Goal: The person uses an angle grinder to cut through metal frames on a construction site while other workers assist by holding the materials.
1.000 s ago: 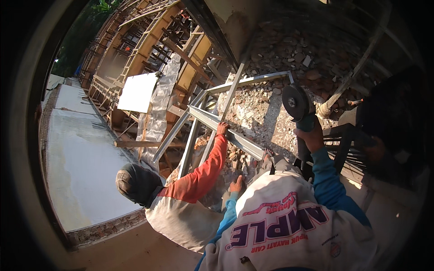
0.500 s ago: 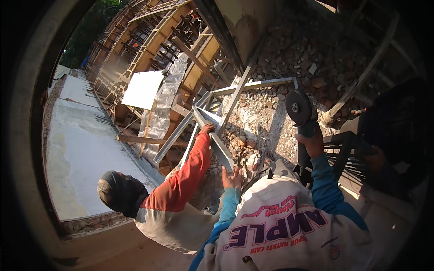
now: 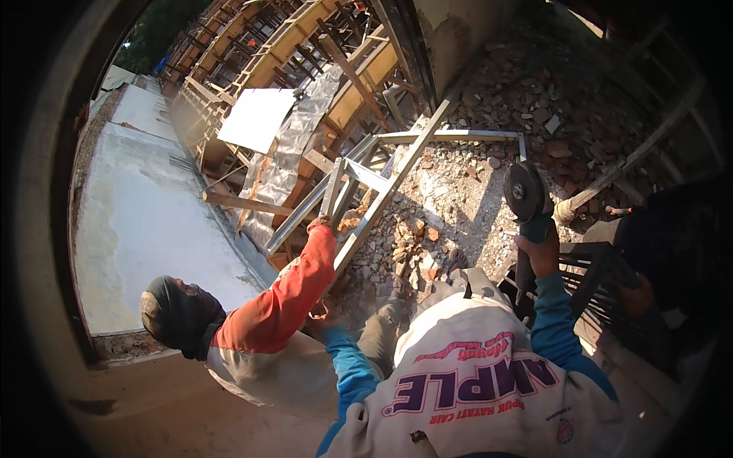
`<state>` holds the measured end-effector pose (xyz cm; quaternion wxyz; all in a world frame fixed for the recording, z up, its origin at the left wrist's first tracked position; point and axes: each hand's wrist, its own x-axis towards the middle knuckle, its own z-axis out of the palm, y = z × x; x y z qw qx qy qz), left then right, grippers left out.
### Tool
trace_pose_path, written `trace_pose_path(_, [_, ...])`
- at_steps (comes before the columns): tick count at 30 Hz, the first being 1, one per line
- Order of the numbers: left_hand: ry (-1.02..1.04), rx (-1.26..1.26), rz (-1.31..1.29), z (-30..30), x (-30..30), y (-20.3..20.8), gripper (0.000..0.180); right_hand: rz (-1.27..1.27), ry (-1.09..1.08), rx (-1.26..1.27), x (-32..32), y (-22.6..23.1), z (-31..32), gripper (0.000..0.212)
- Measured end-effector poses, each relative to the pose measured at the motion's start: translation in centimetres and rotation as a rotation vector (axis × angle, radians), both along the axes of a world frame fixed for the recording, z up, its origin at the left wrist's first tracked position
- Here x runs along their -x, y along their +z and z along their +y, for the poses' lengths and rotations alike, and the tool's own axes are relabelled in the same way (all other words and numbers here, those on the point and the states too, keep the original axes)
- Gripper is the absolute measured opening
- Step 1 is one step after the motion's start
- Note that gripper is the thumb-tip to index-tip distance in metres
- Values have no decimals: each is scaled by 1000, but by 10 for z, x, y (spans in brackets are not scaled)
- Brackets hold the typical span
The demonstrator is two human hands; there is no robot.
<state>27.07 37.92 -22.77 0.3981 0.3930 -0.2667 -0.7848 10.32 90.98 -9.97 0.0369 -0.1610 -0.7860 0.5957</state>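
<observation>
In my right hand (image 3: 540, 253) is an angle grinder (image 3: 537, 227), held upright by its body with the dark disc (image 3: 525, 191) at the top. My left hand (image 3: 321, 316) is low by the near end of a long metal bar (image 3: 397, 177), beside a co-worker's red sleeve (image 3: 286, 294). Its fingers are small and partly hidden, so I cannot make out their grip. The co-worker's hand (image 3: 319, 223) is on a short metal piece (image 3: 333, 189), left of the long bar. Another metal bar (image 3: 458, 136) crosses the far side of the frame.
Broken rubble (image 3: 427, 237) covers the ground. A wooden pole (image 3: 637, 153) slants at right, near dark metal bars (image 3: 588, 267). The co-worker (image 3: 172, 313) crouches close on my left. Beyond the opening lie a pale slab (image 3: 145, 229), timber formwork (image 3: 286, 42) and a white board (image 3: 256, 120).
My left hand has moved left and down from its spread-finger pose beside the short metal piece. The co-worker's hand has shifted left with that piece, which has turned. The grinder stays in my right hand.
</observation>
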Motion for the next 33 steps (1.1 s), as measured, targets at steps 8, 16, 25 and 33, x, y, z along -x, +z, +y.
trace_pose_path(8, [-18,-352,-399,24,-16,-90,53,-20,34,34,5,-12,1,42])
trace_pose_path(16, [-725,-281,-788,86,-7,-169,51,-123,66,-108,12,-49,1,52])
trace_pose_path(25, [-978,942,-1599,48,63,-135,76,-284,200,10,9,-60,-19,61])
trace_pose_path(33, [-1089,1282,-1513,4,133,-202,80,-415,241,-185,18,-58,-61,81])
